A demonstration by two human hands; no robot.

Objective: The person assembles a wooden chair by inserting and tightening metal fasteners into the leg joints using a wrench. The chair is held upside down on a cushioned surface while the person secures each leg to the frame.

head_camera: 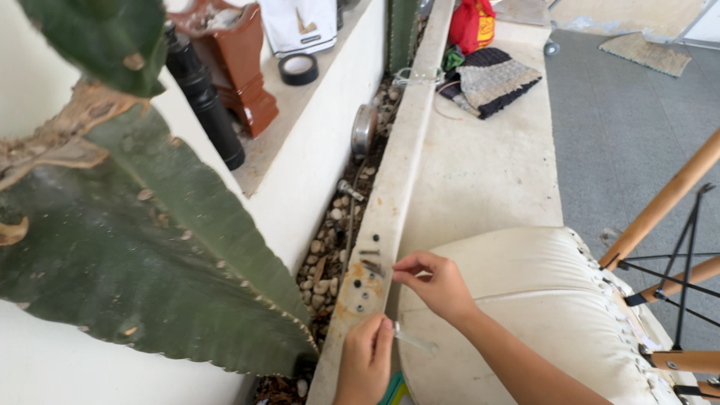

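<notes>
My right hand [437,283] reaches over the narrow stone ledge [390,187], its fingertips pinched on a dark screw [373,266] among several screws and small washers [360,289] lying there. My left hand [365,358] rests on the ledge nearer to me and grips a thin clear tool [416,342] that points right. Just to the right of both hands lies an upturned cream chair seat [540,307]; its wooden legs [660,201] and black wire struts [686,270] stick out at the right edge.
A big green cactus pad [142,247] fills the left. A pebble bed [330,247] runs beside the ledge. On the sill stand a black bottle [204,97], brown pots [240,64] and a tape roll [298,68]. Folded cloth [491,81] and a red bag [472,24] lie farther back.
</notes>
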